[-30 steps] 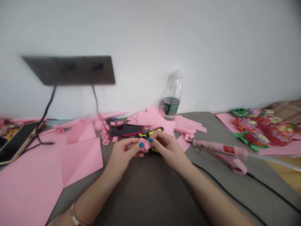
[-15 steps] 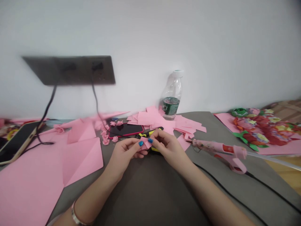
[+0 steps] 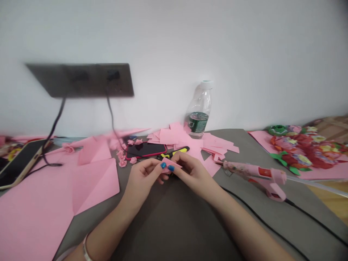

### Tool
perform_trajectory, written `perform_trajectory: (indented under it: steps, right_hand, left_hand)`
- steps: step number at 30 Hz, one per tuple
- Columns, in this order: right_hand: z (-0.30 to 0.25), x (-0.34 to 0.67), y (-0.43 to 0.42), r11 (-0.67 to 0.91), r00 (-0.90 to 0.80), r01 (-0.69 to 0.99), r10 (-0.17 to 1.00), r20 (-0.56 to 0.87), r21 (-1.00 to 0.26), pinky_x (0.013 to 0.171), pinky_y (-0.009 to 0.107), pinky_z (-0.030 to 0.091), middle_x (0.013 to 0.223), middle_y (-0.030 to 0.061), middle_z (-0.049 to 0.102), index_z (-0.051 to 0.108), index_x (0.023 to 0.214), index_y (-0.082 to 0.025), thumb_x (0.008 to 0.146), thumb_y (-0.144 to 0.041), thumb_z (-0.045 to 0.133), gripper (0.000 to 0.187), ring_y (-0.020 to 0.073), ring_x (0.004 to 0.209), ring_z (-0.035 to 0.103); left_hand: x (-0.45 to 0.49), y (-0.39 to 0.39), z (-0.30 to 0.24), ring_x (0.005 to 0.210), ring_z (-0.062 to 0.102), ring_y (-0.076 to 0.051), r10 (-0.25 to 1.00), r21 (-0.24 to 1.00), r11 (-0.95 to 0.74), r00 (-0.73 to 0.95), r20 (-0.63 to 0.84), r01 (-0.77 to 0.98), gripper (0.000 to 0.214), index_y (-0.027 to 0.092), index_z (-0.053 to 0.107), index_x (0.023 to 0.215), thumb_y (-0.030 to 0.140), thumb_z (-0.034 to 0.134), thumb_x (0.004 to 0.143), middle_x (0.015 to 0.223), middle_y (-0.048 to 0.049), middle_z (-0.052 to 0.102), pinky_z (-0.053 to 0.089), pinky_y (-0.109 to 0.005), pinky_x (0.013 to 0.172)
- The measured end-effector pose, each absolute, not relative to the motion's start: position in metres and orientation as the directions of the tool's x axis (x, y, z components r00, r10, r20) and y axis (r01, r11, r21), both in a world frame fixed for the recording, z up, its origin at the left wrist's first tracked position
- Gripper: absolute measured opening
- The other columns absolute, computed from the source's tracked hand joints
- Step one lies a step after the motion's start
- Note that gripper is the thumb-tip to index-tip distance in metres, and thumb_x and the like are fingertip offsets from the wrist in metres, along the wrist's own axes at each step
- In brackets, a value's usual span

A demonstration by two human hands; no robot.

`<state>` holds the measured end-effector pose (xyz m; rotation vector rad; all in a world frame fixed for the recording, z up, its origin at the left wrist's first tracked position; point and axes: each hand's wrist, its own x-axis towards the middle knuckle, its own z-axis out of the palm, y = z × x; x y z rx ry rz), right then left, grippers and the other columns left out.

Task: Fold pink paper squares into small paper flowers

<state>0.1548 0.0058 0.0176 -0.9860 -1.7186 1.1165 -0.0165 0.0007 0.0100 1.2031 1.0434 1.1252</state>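
Between both hands is a small folded piece of pink paper (image 3: 173, 163), held up off the grey table (image 3: 174, 224). My left hand (image 3: 145, 175) pinches its left side with the thumb on top. My right hand (image 3: 191, 172) grips the other side, its thumb close to the left one. Just behind my fingers lies a yellow-and-black utility knife (image 3: 176, 152), partly hidden. Several small folded pink paper pieces (image 3: 122, 157) lie beyond my left hand, beside a phone with a red edge (image 3: 146, 149).
A pink hot glue gun (image 3: 255, 172) with a black cord lies at right. Paper flowers (image 3: 296, 145) rest on pink card beyond it. Pink paper slips (image 3: 217, 141) surround a water bottle (image 3: 198, 116). Large pink sheets (image 3: 35, 203) and another phone (image 3: 21, 161) lie left.
My right thumb has moved left and down over the paper, close to my left thumb. The paper's right corner now points out to the right.
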Motion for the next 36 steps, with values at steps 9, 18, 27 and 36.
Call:
perform_trajectory:
  steps: [9, 18, 27, 36]
  right_hand:
    - [0.0175, 0.1546, 0.0059, 0.292, -0.296, 0.226, 0.929, 0.220, -0.929, 0.056, 0.025, 0.033, 0.066, -0.0016, 0.047, 0.049, 0.072, -0.019, 0.093, -0.039, 0.052, 0.030, 0.0128, 0.062, 0.042]
    - [0.0177, 0.1554, 0.0030, 0.374, -0.331, 0.281, 0.902, 0.277, -0.884, 0.057, 0.023, 0.034, 0.069, -0.0018, 0.049, 0.051, 0.076, -0.019, 0.096, -0.028, 0.050, 0.022, 0.0117, 0.063, 0.043]
    - [0.0181, 0.1583, 0.0057, 0.284, -0.403, 0.197, 0.896, 0.186, -0.939, 0.062, 0.024, 0.037, 0.076, 0.0002, 0.054, 0.051, 0.079, -0.019, 0.096, -0.026, 0.048, 0.019, 0.0129, 0.070, 0.048]
    - [0.0157, 0.1545, 0.0039, 0.361, -0.312, 0.277, 0.910, 0.272, -0.891, 0.056, 0.023, 0.033, 0.068, -0.0021, 0.050, 0.045, 0.072, -0.020, 0.095, -0.029, 0.052, 0.025, 0.0114, 0.061, 0.043]
  left_hand:
    - [-0.0146, -0.0037, 0.0148, 0.059, 0.066, -0.012, 0.987, 0.997, 0.049, 0.153, -0.040, -0.057, 0.012, 0.017, 0.075, 0.078, 0.027, 0.070, 0.081, 0.069, -0.0023, 0.074, 0.053, -0.019, 0.054]
    - [-0.0126, -0.0031, 0.0156, 0.058, 0.066, -0.012, 0.985, 0.993, 0.071, 0.162, -0.054, -0.098, 0.015, 0.015, 0.075, 0.075, 0.030, 0.073, 0.078, 0.068, -0.0035, 0.075, 0.053, -0.019, 0.053]
    - [-0.0142, -0.0036, 0.0149, 0.058, 0.066, -0.011, 0.980, 0.993, 0.079, 0.191, -0.061, -0.088, 0.012, 0.016, 0.076, 0.076, 0.027, 0.074, 0.077, 0.069, -0.0024, 0.075, 0.052, -0.017, 0.054]
    - [-0.0135, -0.0028, 0.0134, 0.058, 0.068, -0.011, 0.979, 0.982, 0.119, 0.181, -0.091, -0.148, 0.016, 0.016, 0.076, 0.075, 0.032, 0.077, 0.076, 0.068, -0.0024, 0.076, 0.054, -0.017, 0.056]
